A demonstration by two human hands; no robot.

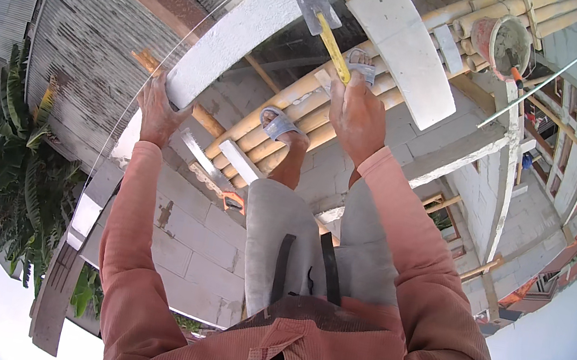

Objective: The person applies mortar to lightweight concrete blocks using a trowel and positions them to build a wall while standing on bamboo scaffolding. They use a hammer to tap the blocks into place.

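Note:
My right hand is closed around the yellow handle of a mallet. Its broad grey head lies over the top of a long white block course, which curves away across the wall. My left hand grips the near end of that white block, fingers along the outer side and thumb on the inner side. A thin string runs close past the outside of the left hand. Right of the mallet is a large loose white block.
I stand in sandals on a bamboo pole platform. A handsaw with an orange handle lies by its left edge. At upper right are a mortar bucket and a thin pale rod. Corrugated roofing and banana plants lie beyond the wall.

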